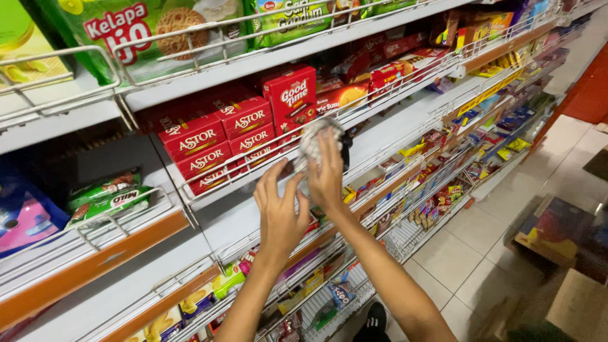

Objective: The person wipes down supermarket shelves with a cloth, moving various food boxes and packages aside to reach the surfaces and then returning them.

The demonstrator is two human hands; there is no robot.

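Your shot is bright and evenly lit from overhead, so colours on the shelves point(380, 136) pop and nothing is lost in gloom. The floor point(487, 253) tiles throw back a soft sheen, no harsh glare though. It gets darker under each shelf lip, especially the recess at left. Your wide lens bends things hard: shelf lines fan out and curve toward the corners. The bottom right corner is smeared, with the boxes point(557, 266) there just mush. Your hands are a bit soft with motion blur, mostly the right hand point(326, 174).
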